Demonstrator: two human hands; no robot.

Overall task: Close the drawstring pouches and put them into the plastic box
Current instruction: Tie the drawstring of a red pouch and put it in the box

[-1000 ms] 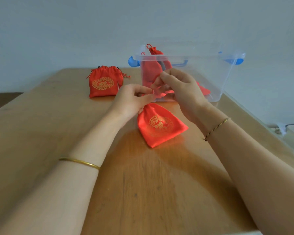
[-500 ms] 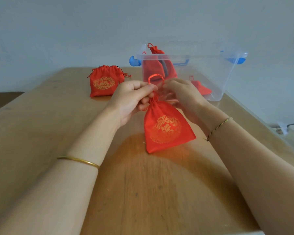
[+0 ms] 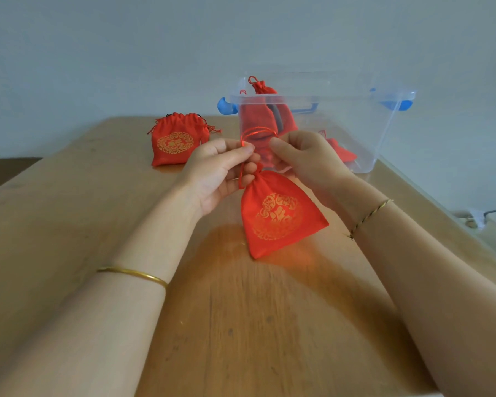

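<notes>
Compared with a second ago, the red pouch (image 3: 278, 216) at the centre of the frame no longer lies slack on the table (image 3: 241, 325). It now hangs upright from its drawstring (image 3: 258, 131), its neck gathered into a tight bunch. The two hands have drawn a little apart since half a second ago, and the loop of cord between them has widened.

The left hand (image 3: 218, 173), just left of centre, pinches one side of the drawstring between thumb and forefinger, its other fingers curled beneath by the pouch's neck. The right hand (image 3: 307, 164), just right of centre, pinches the other side of the loop. Whether the pouch's bottom corner touches the wood or hangs just above it cannot be told.

Behind the hands, in the upper right of the frame, stands the clear plastic box (image 3: 384, 138) with blue handles and no lid. It already holds at least two red pouches, one upright pouch (image 3: 265, 110) against the left wall and one flat pouch (image 3: 341, 151) on the floor of the box.

In the upper left, well apart from the hands, another waiting pouch (image 3: 175, 141) stands on the table. Its top is ruffled and only loosely gathered.

As a judgement, the task is past halfway. The held pouch looks closed or nearly so and still has to go into the box. The waiting pouch probably needs tightening and then boxing.
</notes>
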